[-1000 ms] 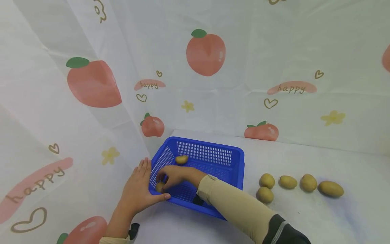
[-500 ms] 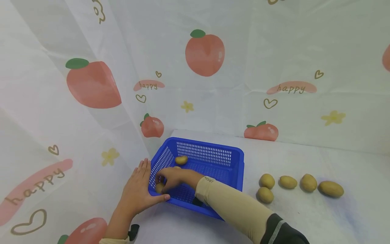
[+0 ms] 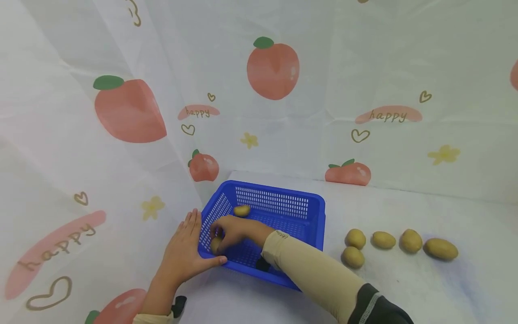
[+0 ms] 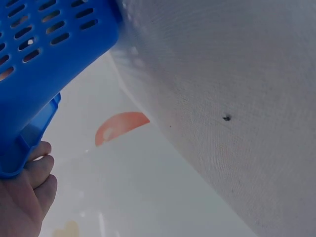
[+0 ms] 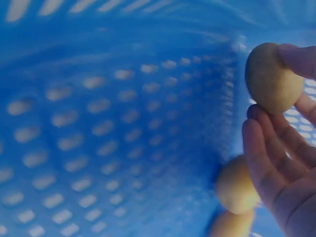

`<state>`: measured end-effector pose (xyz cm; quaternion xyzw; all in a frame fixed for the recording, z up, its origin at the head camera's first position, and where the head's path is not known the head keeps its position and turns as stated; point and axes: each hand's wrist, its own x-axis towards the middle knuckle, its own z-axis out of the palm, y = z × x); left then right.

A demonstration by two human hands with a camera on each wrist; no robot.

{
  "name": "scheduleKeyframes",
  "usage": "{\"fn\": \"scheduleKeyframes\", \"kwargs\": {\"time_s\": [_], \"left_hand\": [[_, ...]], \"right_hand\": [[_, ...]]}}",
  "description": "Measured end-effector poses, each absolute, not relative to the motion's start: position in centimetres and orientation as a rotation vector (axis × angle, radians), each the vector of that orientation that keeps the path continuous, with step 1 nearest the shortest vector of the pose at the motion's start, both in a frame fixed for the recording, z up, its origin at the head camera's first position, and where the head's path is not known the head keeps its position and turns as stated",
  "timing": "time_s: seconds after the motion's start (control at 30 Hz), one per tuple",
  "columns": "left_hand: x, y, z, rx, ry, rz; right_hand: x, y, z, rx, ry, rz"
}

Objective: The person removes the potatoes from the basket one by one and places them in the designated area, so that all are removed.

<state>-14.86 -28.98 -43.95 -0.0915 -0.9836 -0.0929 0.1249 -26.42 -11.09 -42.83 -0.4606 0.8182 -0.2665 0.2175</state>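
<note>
My right hand (image 3: 232, 231) reaches into the blue plastic basket (image 3: 315, 220) and grips a potato (image 3: 216, 245) near its left front corner. In the right wrist view, the thumb and fingers pinch this potato (image 5: 271, 81), and a second potato (image 5: 236, 185) and a third potato (image 5: 232, 224) lie below, partly hidden. Another potato (image 3: 242, 210) lies at the back left of the basket. My left hand (image 3: 182, 252) rests against the basket's left front corner, fingers straight along the outside and thumb on the front rim. The left wrist view catches its fingers (image 4: 42, 170) beside the rim.
To the right of the basket, several potatoes (image 3: 383, 240) lie on the white tabletop (image 3: 404, 288), mostly in a row. A fruit-printed white sheet (image 3: 307, 112) hangs close behind and to the left of the basket.
The right hand and its potato have shifted slightly up and right. A potato edge seen behind the hand half a second ago is now covered. The left hand stays at the basket corner.
</note>
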Motion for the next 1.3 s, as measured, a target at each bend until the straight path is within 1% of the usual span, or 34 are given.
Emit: {"fn": "scheduleKeyframes", "kwargs": {"time_s": [0.17,0.37,0.5,0.7,0.93,1.13,1.3], "left_hand": [[-15.0,-28.8,-44.0,-0.267,-2.883,-0.288],[-15.0,-28.8,-43.6,-0.241,-2.893,-0.28],[-15.1,-28.9,-43.5,-0.243,-2.906,-0.259],[-15.1,-28.8,-43.2,-0.232,-2.935,-0.236],[-14.8,-28.4,-42.8,-0.248,-2.936,-0.244],[-15.3,-27.8,-42.8,-0.288,-2.94,-0.236],[-15.9,-27.0,-42.8,-0.344,-2.927,-0.256]], "right_hand": [[-26.4,-9.8,-40.9,-1.324,2.376,-0.735],[-25.9,-7.4,-37.3,-1.415,2.328,-0.956],[-25.4,-4.9,-35.2,-1.443,2.269,-1.096],[-24.1,0.2,-33.0,-1.453,2.21,-1.327],[-22.7,7.3,-32.4,-1.417,2.33,-1.482],[-22.0,13.7,-33.4,-1.292,2.495,-1.521],[-21.2,18.0,-34.6,-1.161,2.619,-1.551]]}}
